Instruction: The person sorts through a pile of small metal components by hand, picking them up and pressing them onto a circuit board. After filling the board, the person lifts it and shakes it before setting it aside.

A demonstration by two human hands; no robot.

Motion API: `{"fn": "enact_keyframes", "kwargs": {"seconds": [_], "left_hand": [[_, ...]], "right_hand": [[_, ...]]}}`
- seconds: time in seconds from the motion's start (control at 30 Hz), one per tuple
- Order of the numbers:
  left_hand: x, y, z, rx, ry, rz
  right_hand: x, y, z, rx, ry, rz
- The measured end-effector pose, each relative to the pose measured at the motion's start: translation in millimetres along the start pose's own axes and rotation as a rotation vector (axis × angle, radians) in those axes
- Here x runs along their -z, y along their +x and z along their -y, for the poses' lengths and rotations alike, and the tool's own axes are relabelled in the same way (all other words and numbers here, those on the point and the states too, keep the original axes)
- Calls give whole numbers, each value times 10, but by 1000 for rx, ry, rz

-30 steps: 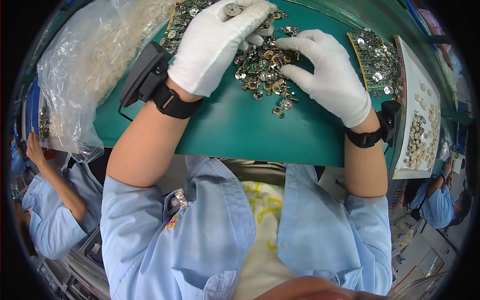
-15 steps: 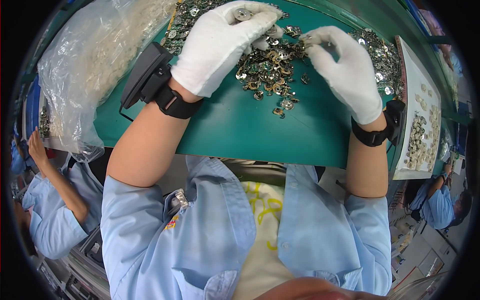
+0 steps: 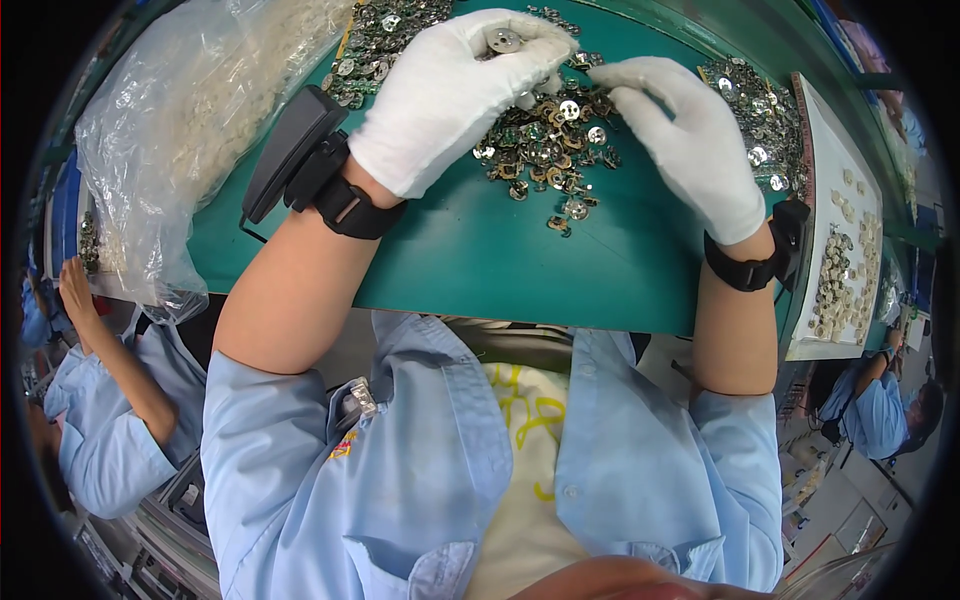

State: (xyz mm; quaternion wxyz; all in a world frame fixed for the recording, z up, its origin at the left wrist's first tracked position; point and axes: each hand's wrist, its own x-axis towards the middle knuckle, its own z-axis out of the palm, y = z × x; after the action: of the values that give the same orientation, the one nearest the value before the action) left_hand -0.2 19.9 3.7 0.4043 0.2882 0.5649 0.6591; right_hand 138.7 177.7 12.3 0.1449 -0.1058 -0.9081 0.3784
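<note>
White gloves cover both my hands. My left hand is curled round a round silver metal disc with small holes, which shows between thumb and fingers. Below and beside it lies a loose pile of small round metal parts, silver, brass-coloured and dark, on the green tabletop. My right hand reaches to the pile's right edge, its thumb and fingers apart, with nothing visible between them. The fingertips are close to the parts; whether they touch I cannot tell.
A clear plastic bag of pale small pieces lies at the left. More metal parts are heaped at the back right, beside a white tray holding small pieces. Co-workers in blue sit left and right.
My left hand has shifted slightly right and nearer, still with the disc. The right hand's fingers have parted from the parts they pinched. Some pieces in the pile have shifted.
</note>
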Motion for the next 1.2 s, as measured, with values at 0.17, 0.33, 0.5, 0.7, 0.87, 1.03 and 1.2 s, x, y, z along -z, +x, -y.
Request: {"fn": "enact_keyframes", "kwargs": {"seconds": [0.17,0.33,0.5,0.7,0.87,1.03,1.2], "left_hand": [[-1,12,-10,4,65,-22],[4,14,-3,-11,48,-24],[13,22,-8,-20,42,-33],[9,21,-18,-16,66,-40],[11,25,-5,-23,40,-37],[-3,17,-42,-11,80,-41],[-2,22,-35,-21,112,-40]], "right_hand": [[-63,-12,6,72,-69,-2],[-42,5,77,36,-101,-9],[73,32,69,-121,-129,-156],[1,51,-64,251,-449,18],[84,56,-64,38,-265,65],[125,35,16,-199,-29,-75],[87,35,17,-111,-38,-52]]}}
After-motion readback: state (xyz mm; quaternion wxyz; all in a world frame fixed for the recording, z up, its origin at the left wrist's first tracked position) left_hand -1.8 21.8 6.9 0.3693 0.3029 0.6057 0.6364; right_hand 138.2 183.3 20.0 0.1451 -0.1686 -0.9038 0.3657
